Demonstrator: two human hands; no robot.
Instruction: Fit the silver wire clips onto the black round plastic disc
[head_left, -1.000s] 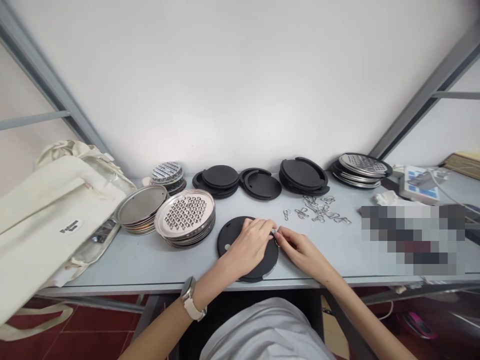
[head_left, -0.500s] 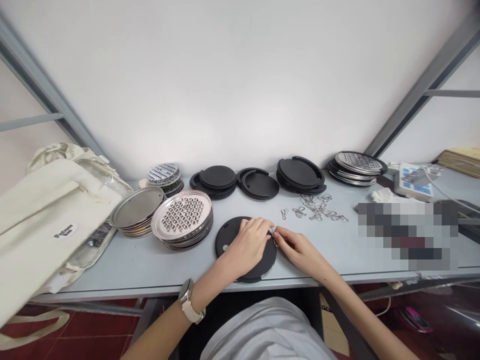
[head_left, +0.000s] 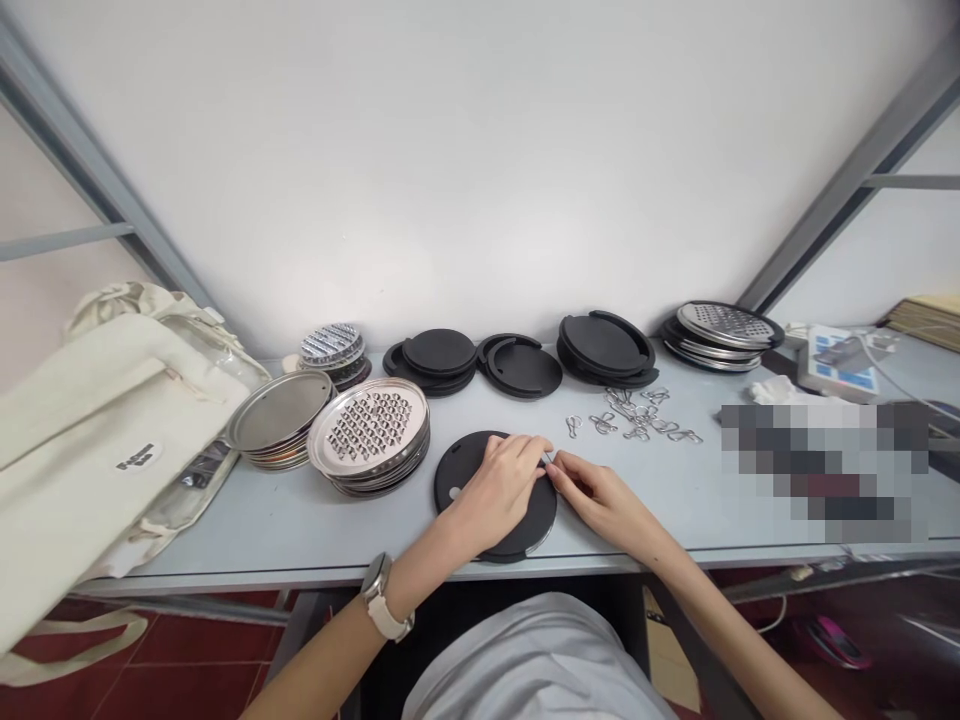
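Note:
My left hand [head_left: 495,490] lies over a round black disc [head_left: 459,472] and holds it flat on the table. My right hand [head_left: 596,497] comes in from the right, its fingertips pinching a small metal wire clip [head_left: 547,459] at the disc's upper right edge. Both hands' fingertips nearly meet there, hiding most of the clip. Loose wire clips [head_left: 637,417] lie in a scattered group just beyond my right hand.
Stacks of steel graters [head_left: 369,428] and plates [head_left: 277,418] stand left of the disc, with black disc stacks [head_left: 523,365] behind it. A white canvas bag [head_left: 112,420] lies at the left. A boxed device [head_left: 836,362] and a pixelated patch occupy the right.
My hands stay together at the disc's edge, with only small finger movement. The whole view shifts slightly as my head moves.

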